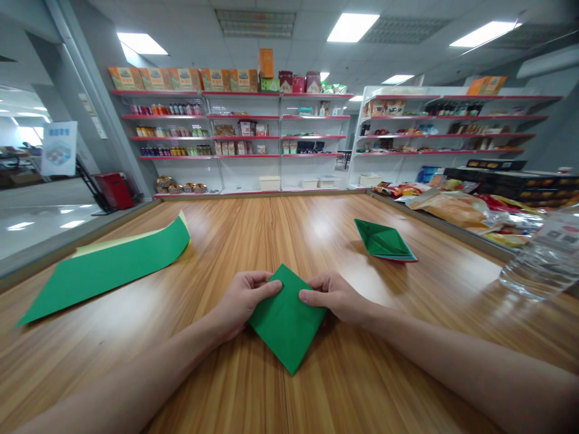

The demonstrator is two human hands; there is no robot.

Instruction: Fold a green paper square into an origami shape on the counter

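A green paper [288, 331], folded into a diamond shape with faint creases, is held between my two hands just above the wooden table [217, 386]. My left hand [248, 301] pinches its upper left edge, thumb on top and fingers curled behind. On the upper right edge my right hand [332, 295] grips the same way, its thumb lying flat on the paper. One corner of the diamond points toward me, the opposite one away. The fingers behind the paper are mostly hidden.
Green and pale yellow paper sheets [117, 262] lie at the left, one end curling up. A folded green paper piece [384, 240] sits at the right, near a clear plastic bottle [543, 259]. Snack packets [452, 208] lie beyond the table's right edge. Stocked shelves [244, 137] stand behind.
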